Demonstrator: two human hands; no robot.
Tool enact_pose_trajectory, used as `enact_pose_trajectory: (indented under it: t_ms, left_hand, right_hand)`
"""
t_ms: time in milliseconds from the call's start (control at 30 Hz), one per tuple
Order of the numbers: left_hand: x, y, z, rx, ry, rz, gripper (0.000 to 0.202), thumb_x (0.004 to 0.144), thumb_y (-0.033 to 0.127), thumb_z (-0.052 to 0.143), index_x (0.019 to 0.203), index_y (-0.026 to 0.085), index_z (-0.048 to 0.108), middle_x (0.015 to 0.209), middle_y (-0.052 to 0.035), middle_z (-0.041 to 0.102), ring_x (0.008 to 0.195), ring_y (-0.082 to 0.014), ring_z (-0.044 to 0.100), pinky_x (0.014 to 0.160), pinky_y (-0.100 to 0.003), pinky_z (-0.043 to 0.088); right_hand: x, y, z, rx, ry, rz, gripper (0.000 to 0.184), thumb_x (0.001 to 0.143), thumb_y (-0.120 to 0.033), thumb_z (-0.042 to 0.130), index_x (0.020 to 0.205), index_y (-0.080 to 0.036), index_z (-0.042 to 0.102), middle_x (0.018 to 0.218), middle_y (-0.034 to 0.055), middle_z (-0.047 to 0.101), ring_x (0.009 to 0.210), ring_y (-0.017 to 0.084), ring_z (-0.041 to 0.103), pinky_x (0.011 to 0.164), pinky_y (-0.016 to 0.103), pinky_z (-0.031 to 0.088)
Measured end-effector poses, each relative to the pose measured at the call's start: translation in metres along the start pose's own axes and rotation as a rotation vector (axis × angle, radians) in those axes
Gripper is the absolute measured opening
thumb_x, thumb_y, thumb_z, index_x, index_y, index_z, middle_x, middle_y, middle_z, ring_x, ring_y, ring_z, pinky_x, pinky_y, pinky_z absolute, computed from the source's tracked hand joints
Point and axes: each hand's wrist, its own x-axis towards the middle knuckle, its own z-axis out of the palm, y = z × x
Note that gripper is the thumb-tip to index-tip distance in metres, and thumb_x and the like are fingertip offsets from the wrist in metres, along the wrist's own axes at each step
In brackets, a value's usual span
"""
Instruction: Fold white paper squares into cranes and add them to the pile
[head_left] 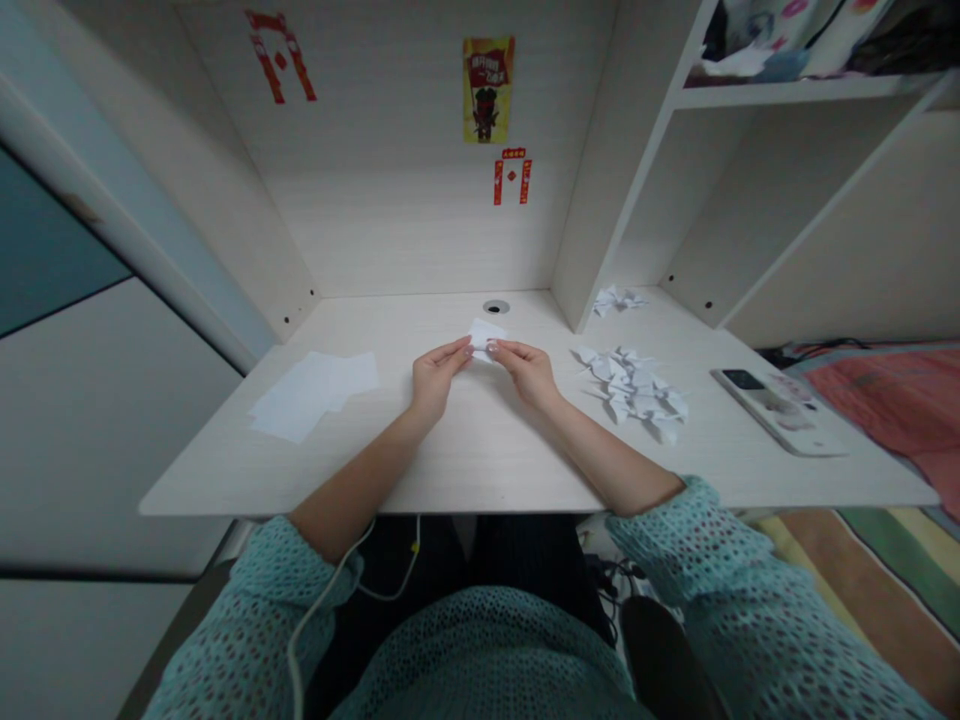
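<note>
A small white sheet of paper (487, 330) is held up between both my hands over the middle of the desk. My left hand (437, 378) pinches its left edge between thumb and fingers. From the other side my right hand (531, 374) grips the right edge the same way. The paper's lower edge looks folded or rolled near the fingertips, though the detail is too small to tell. To the left lies a spread stack of flat white paper sheets (315, 395). On the right sits a pile of folded white paper pieces (630, 385).
More folded paper pieces (619, 300) lie behind, by the shelf divider (600, 240). A phone (780, 412) rests near the right end of the desk (480, 460). A round cable hole (496, 307) is at the back. A white cable (315, 610) hangs across my left sleeve.
</note>
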Motion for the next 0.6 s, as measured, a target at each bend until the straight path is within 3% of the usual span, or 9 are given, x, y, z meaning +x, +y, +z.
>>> enact_pose_trajectory:
  t_ms: [267, 600]
  left_hand:
    - [-0.0002, 0.0005, 0.0000, -0.047, -0.046, -0.018, 0.034, 0.061, 0.028, 0.076, 0.093, 0.017, 0.071, 0.094, -0.0063, 0.071, 0.087, -0.0149, 0.064, 0.091, -0.033, 0.047]
    - [-0.0005, 0.0016, -0.0013, -0.028, -0.066, -0.023, 0.036, 0.062, 0.027, 0.075, 0.097, 0.016, 0.070, 0.093, -0.0069, 0.070, 0.086, -0.0152, 0.064, 0.091, -0.033, 0.047]
  right_hand:
    - [-0.0032, -0.0065, 0.0033, 0.142, 0.004, 0.046, 0.026, 0.051, -0.037, 0.080, 0.071, -0.022, 0.073, 0.083, 0.0032, 0.072, 0.083, 0.017, 0.065, 0.087, 0.033, 0.048]
    - [-0.0003, -0.0036, -0.0011, 0.047, -0.019, 0.010, 0.027, 0.054, -0.037, 0.079, 0.075, -0.021, 0.073, 0.086, 0.0041, 0.072, 0.085, 0.018, 0.064, 0.086, 0.034, 0.047]
